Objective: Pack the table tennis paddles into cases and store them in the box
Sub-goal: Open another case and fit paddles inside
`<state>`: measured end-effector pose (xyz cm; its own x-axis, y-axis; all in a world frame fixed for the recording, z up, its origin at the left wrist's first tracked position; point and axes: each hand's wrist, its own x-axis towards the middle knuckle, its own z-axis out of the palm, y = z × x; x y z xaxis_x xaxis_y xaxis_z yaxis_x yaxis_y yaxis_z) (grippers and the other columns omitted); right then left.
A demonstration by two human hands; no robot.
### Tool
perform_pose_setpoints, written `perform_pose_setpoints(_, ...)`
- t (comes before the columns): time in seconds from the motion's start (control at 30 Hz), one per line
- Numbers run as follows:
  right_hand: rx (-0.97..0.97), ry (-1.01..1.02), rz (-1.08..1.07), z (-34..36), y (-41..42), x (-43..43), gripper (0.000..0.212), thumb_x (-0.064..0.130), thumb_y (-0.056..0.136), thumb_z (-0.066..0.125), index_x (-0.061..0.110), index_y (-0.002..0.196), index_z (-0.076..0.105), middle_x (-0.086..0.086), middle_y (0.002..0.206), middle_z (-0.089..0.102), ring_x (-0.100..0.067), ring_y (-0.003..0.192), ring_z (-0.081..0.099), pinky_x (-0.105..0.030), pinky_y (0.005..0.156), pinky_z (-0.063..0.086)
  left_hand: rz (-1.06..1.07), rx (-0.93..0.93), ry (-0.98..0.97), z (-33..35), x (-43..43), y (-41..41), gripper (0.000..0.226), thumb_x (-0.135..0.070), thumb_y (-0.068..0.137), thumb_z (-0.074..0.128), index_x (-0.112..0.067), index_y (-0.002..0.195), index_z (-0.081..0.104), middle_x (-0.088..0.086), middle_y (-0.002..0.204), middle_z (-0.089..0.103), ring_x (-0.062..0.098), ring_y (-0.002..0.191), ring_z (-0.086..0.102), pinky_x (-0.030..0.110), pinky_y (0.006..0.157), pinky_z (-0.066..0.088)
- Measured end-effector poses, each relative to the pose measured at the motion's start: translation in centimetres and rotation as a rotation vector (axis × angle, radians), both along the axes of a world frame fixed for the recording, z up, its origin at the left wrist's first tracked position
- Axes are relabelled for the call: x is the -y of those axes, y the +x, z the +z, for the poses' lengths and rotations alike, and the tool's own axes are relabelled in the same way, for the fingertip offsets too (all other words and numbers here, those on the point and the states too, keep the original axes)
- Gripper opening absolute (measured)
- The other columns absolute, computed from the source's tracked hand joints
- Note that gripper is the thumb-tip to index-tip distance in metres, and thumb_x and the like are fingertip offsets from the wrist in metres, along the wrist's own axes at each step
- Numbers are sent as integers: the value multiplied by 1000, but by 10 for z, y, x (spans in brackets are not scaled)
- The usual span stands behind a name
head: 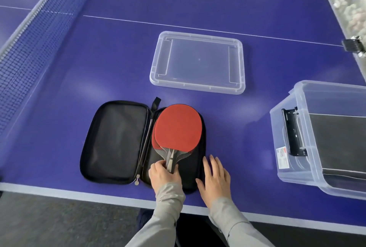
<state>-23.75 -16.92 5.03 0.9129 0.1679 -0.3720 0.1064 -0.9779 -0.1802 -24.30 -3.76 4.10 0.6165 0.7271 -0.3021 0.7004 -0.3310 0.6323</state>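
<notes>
A black zip case (116, 141) lies open flat near the front edge of the blue table. Two red paddles (177, 127) are stacked in its right half, heads pointing away from me. My left hand (165, 175) grips the paddle handles at the near end. My right hand (214, 179) rests flat with straight fingers on the case's right edge and the table beside it. The clear storage box (291, 167) stands at the right, with a dark case lying inside it.
The box's clear lid (198, 62) lies upside down on the table beyond the case. The net (35, 34) runs along the left. A tray of white balls (352, 9) and a metal clamp (354, 45) sit at the far right edge.
</notes>
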Motion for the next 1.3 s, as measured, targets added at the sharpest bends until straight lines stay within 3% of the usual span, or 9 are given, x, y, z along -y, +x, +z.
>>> perform_pose_setpoints(0.43,72,-63,17,-1,-1,-1,77,36,53,89,9,121,64,-14,125,63,-32,116,60,-47,81,55,-8,-31,-42,-6,-2,-1,44,-17,71,80,2,105,59,18,104,59,34,103,50,35,88,37)
perform_pose_setpoints(0.5,68,-48,7,-3,-2,-1,75,37,63,84,10,128,59,-14,133,57,-31,125,53,-48,89,51,-15,-49,-69,-5,-4,0,45,-17,71,80,2,105,58,17,105,58,34,104,49,36,89,37)
perform_pose_setpoints(0.6,25,-24,9,-8,-2,-1,71,41,88,58,16,148,29,-9,155,27,-26,145,21,-46,111,30,-86,-52,-124,-4,-10,-4,50,-20,69,81,-1,108,56,13,108,55,29,105,47,31,90,36)
perform_pose_setpoints(0.7,-25,-58,28,-12,-1,3,70,47,94,41,22,152,9,-3,160,6,-20,148,1,-40,116,18,-169,-13,-223,6,-23,-14,54,-32,69,81,-10,111,56,0,105,48,21,104,49,31,95,40)
perform_pose_setpoints(0.83,-46,-73,35,-10,0,4,70,48,95,38,23,152,6,-1,160,3,-19,148,-1,-39,117,17,-143,134,-44,22,-80,-29,41,-28,74,79,-7,105,63,5,100,55,28,97,55,41,91,44)
perform_pose_setpoints(0.97,-59,-74,13,-11,0,2,69,47,95,40,23,152,8,-2,160,4,-19,148,0,-39,117,17,153,-22,193,25,-169,-42,56,-30,78,74,-2,123,55,24,126,47,42,118,41,50,100,32)
perform_pose_setpoints(1.07,-67,-65,4,-10,0,1,69,45,95,42,22,152,11,-2,160,5,-20,148,1,-39,117,17,260,-157,133,18,-224,-47,65,-34,82,69,0,133,46,25,136,37,41,127,33,51,107,26)
perform_pose_setpoints(1.17,-75,-74,3,-9,1,1,68,44,95,42,22,152,10,-2,160,3,-20,148,0,-38,118,17,138,-226,56,9,-249,-50,47,-41,85,64,-9,120,59,14,133,41,36,126,34,51,107,31)
perform_pose_setpoints(1.3,-97,-78,-6,-7,2,-1,68,44,96,42,22,152,9,-2,160,2,-20,148,-1,-38,118,16,25,-122,-37,9,-251,-50,35,-28,83,67,-7,111,62,13,128,49,34,121,43,51,104,37)
